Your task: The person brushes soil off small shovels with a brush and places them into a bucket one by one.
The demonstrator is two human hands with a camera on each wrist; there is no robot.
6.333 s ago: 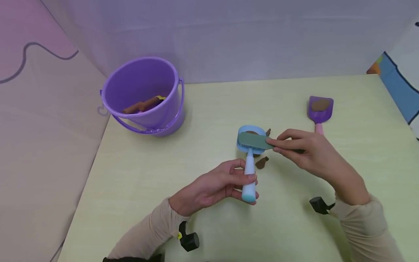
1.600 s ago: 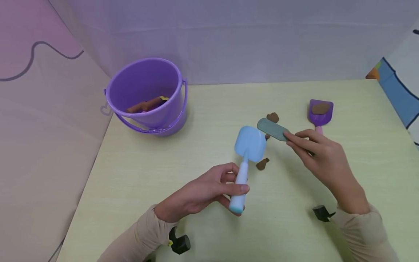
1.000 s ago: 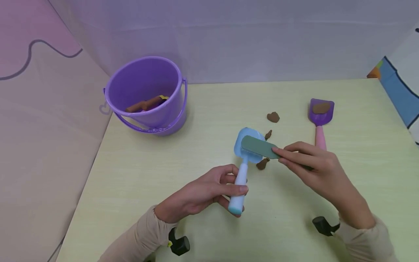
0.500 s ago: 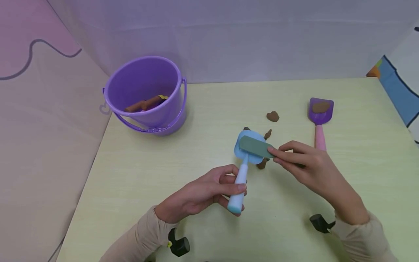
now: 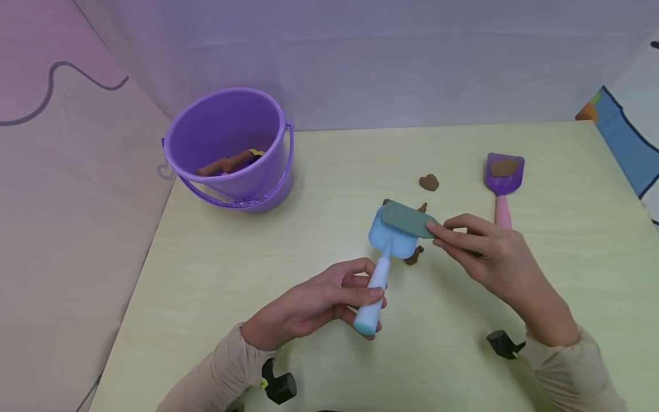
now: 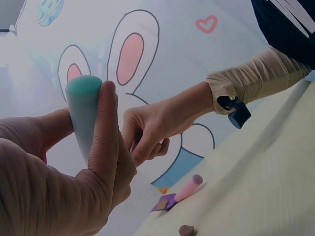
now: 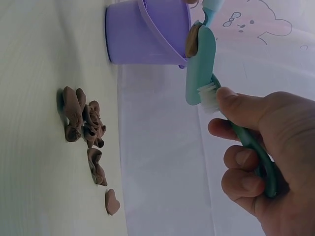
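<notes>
Evidently both hands are at work above the pale yellow-green tabletop [image 5: 221,286]. The left hand [image 5: 319,300] holds a light-blue plastic toy shovel [image 5: 387,243] by its paler, rounded handle [image 5: 380,277], thumb on the near side and fingers curled behind. The right hand [image 5: 494,254] pinches a flat-backed green brush [image 5: 409,220], which lies across the far part of the blade. From the right wrist, the brush's short white bristles [image 7: 209,97] show close against the blade; whether they press on it I cannot tell. On the blade's table-facing side sits a soft-looking brown lump [image 7: 192,41].

The shovel looks light and stiff, easy to tilt with one hand. Its handle appears smooth and could turn under sideways pressure, so the middle of it, with the thumb opposing the fingers, seems the best place to hold. The brush is probably light as well, with a rigid back and springy bristles, steadiest when pinched just behind its head. The brown lump is likely pliable, apt to smear or dent if squeezed; a pinch at its edges would suit it. Similar brown pieces [image 7: 74,113] rest on the tabletop nearby.
</notes>
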